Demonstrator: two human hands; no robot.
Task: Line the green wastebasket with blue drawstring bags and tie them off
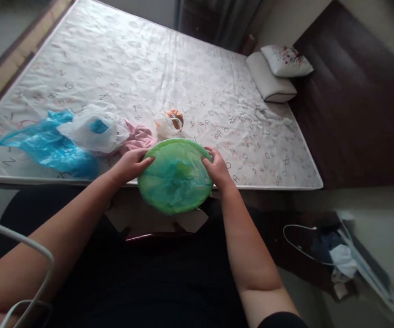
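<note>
Between my hands is a round green bin or basin (pixel 174 177), with what looks like a thin bluish plastic bag lining its inside. My left hand (pixel 136 161) grips the rim at the upper left, its thumb over the edge. On the upper right of the rim, my right hand (pixel 216 165) is closed in the same way. The outer fingers are partly hidden. Just beyond the left hand lie a pink cloth (pixel 138 136), a crumpled white plastic bag (pixel 110 136) and a blue plastic bag (pixel 51 146).
A bare mattress (pixel 210 82) with printed letters spreads ahead. A small clear bag with something orange-brown (pixel 174 119) lies on it. A pillow (pixel 286 61) and a bolster (pixel 270 82) sit by the dark headboard (pixel 357 105). A white cable (pixel 29 243) loops at lower left.
</note>
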